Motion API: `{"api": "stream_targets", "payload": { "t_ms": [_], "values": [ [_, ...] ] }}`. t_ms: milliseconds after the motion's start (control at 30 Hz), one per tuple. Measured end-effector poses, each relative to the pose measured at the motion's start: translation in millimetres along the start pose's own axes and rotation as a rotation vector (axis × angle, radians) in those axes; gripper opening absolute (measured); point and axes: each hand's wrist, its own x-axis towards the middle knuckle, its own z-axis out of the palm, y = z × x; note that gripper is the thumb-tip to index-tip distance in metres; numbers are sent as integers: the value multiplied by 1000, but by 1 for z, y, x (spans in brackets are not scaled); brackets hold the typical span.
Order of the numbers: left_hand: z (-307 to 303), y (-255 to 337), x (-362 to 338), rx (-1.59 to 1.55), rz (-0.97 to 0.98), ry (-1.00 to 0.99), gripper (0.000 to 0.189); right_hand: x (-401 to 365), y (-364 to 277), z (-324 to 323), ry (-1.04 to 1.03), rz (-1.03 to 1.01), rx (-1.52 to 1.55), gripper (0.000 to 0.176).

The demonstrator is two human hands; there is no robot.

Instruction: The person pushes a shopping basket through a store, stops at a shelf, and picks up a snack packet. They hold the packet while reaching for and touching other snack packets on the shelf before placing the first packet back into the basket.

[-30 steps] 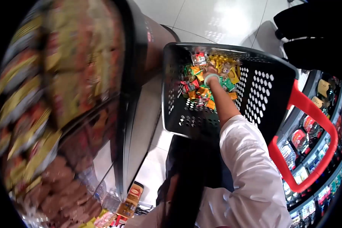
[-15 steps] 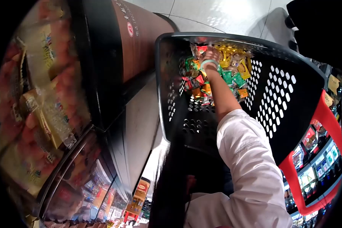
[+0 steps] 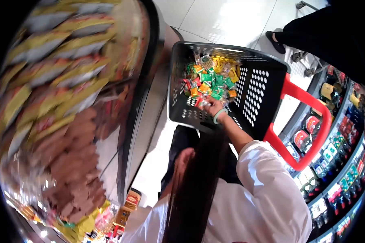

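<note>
My right hand [image 3: 212, 107], with a pale green bangle at the wrist, is inside the black shopping basket [image 3: 267, 67] near its closer side. Its fingers are closed on a small red-and-white packet [image 3: 200, 102]. Beyond it, a heap of small wrapped packets [image 3: 217, 80] in green, yellow, orange and red covers the far part of the basket floor. My left hand [image 3: 185, 157] hangs near my body, outside the basket. Dark hair partly covers it, and its fingers are not clear.
A curved display case [image 3: 144, 101] with yellow bags and brown goods runs along the left. The basket's red handle [image 3: 322, 125] sticks out to the right, near shelves [image 3: 336, 162] of packaged goods. A person's dark-clothed leg [image 3: 308, 30] stands at the upper right.
My right hand has drawn back from the far end of the heap towards me, now with the packet in its fingers. My left hand has come into view. The camera view has shifted.
</note>
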Motion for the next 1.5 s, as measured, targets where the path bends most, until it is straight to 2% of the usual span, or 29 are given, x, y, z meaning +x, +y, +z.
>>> {"api": "stream_targets", "payload": {
  "t_ms": [33, 133, 200, 233, 267, 333, 400, 467, 600, 733, 800, 900, 967, 1100, 1267, 1367, 1500],
  "values": [
    [-2, 2, 0, -14, 54, 32, 42, -25, -3, 5, -107, 44, 19, 26],
    [-12, 16, 0, -111, 247, 194, 53, -91, -73, 22, -401, 92, 70, 23],
    [-12, 48, -19, -177, 299, 206, 48, -125, -108, 33, -557, -122, -72, 25],
    [-14, 72, -33, -227, 190, 177, 42, -144, -130, 37, -665, -76, -17, 22],
    [-18, 87, -46, -277, 68, 146, 36, -161, -160, 38, -701, -211, -203, 22],
    [-22, 104, -69, -392, 69, 58, 21, -186, -196, 43, -768, -178, -214, 21],
    [-32, 97, -74, -444, 134, 9, 19, -194, -190, 51, -736, -143, -22, 24],
    [-29, 112, -91, -498, 165, 121, 17, -207, -206, 60, -621, 67, 140, 19],
    [-37, 128, -110, -477, 288, 123, 19, -230, -229, 75, -667, 121, 49, 20],
    [-44, 138, -125, -526, 352, 172, 21, -232, -245, 87, -716, -12, 43, 21],
    [-53, 147, -139, -443, 433, 160, 23, -232, -255, 91, -711, -69, 34, 18],
    [-59, 162, -157, -432, 458, 150, 17, -232, -277, 95, -729, -64, 43, 16],
    [-64, 168, -164, -458, 505, 127, 18, -238, -295, 99, -712, -137, -4, 17],
    [-72, 183, -183, -508, 623, 127, 31, -257, -332, 110, -703, -233, -26, 16],
    [-78, 194, -208, -634, 772, 99, 34, -278, -369, 122, -667, -424, -70, 18],
    [-81, 199, -221, -638, 817, 74, 37, -286, -384, 128, -679, -460, -34, 20],
    [-89, 207, -241, -598, 776, 69, 21, -295, -397, 134, -678, -508, -67, 22]
  ]
}}
